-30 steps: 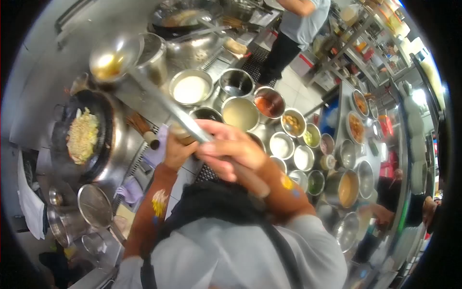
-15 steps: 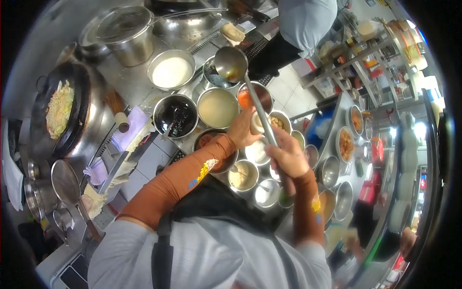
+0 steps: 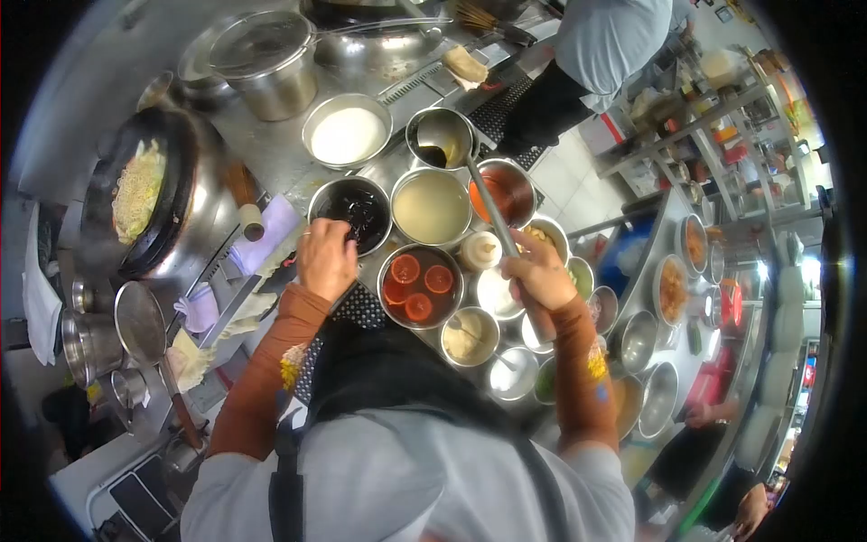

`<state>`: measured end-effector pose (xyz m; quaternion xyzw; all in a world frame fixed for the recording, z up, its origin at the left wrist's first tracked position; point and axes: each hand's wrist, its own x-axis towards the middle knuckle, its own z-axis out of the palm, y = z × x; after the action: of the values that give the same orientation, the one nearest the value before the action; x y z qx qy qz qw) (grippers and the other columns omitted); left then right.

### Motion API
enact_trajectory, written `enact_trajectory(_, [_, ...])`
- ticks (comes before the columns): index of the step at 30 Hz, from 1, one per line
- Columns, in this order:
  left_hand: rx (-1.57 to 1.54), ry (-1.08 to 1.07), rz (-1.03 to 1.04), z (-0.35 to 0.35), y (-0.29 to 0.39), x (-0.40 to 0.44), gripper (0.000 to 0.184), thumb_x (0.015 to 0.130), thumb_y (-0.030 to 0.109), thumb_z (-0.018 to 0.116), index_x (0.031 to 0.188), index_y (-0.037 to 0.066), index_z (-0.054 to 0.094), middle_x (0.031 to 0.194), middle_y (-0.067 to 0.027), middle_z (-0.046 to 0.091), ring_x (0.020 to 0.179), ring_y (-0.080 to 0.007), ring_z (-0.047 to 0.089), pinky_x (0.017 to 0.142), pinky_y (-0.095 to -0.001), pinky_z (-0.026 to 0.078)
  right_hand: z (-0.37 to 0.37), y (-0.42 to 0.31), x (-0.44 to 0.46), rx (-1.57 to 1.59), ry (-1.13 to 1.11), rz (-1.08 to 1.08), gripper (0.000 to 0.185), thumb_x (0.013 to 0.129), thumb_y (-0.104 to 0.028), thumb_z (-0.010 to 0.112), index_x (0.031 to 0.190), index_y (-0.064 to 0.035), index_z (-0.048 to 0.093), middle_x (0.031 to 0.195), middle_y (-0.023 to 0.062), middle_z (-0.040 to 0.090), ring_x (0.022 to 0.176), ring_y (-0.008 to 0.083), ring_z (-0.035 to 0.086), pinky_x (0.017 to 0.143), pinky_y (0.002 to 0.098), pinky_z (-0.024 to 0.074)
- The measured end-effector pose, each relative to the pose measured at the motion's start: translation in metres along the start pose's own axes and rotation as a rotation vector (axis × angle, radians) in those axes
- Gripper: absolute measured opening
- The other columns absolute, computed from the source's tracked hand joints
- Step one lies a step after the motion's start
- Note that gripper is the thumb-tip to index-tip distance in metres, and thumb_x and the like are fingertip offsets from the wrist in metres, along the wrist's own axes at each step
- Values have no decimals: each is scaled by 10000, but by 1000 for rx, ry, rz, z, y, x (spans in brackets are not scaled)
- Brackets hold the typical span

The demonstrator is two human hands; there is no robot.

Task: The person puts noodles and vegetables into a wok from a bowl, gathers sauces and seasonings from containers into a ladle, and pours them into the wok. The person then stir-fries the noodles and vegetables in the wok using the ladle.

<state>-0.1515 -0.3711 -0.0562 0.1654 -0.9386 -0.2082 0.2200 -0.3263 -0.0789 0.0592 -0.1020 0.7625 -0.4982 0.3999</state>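
Observation:
My right hand (image 3: 540, 274) is closed round the handle of a long metal ladle (image 3: 492, 203). The ladle's head is down in a steel pot of dark liquid (image 3: 433, 155). At the near-left rim of a bowl of black sauce (image 3: 366, 203) is my left hand (image 3: 327, 259), its fingers curled together; what they hold is hidden. Between the hands stand a pale squeeze bottle (image 3: 480, 250) and a bowl of red liquid with round slices (image 3: 397, 294). A bowl of cloudy yellowish liquid (image 3: 431, 206) lies behind them.
Noodles (image 3: 140, 190) lie in a wok (image 3: 181, 203) at the left. A lidded steel pot (image 3: 280, 90) stands behind. Several ingredient bowls fill the right side. A strainer (image 3: 140, 321) rests at the lower left. Another person (image 3: 610, 45) stands at the back; another person's hand (image 3: 751, 513) shows lower right.
My left hand has let go of the squeeze bottle and moved left to the black sauce bowl. The ladle's head has gone down from the air into the pot.

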Motion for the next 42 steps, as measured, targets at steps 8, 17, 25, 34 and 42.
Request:
enact_trajectory(8, [-89,-172,-267,9,-49,-17,285,824,232,710,946,21,561,796,-230,674,761,-451,660,697,-537,517,-6,1,-14,555,-21,100,429,921,-64,587,1341,-23,516,790,49,597,489,62,502,384,212,398])
enact_trajectory(17, [121,-269,-313,30,-54,32,257,870,261,637,787,19,669,832,-231,691,804,-435,667,736,-509,536,1,0,-42,695,-93,41,444,934,-67,560,1370,-26,486,803,72,586,473,75,496,362,216,397])
enact_trajectory(25, [-66,-22,-254,-8,-74,-28,218,901,226,648,847,15,655,744,-183,651,688,-370,643,631,-480,498,10,-3,-75,727,-99,62,455,907,-44,584,1351,-2,494,786,98,595,420,98,477,344,233,380])
enact_trajectory(34, [-162,-76,-432,-22,-57,-32,285,921,272,645,916,-9,691,807,-202,704,772,-348,688,721,-423,527,17,-2,-74,752,-207,84,499,889,-24,613,1367,16,477,785,78,602,422,93,503,346,226,399])
enact_trajectory(42, [-756,-133,-828,-14,-64,-23,252,958,257,636,862,25,653,622,-11,545,458,-125,468,424,-297,355,20,8,-80,712,-245,72,546,891,-7,593,1416,25,447,792,87,613,427,96,516,348,233,411])
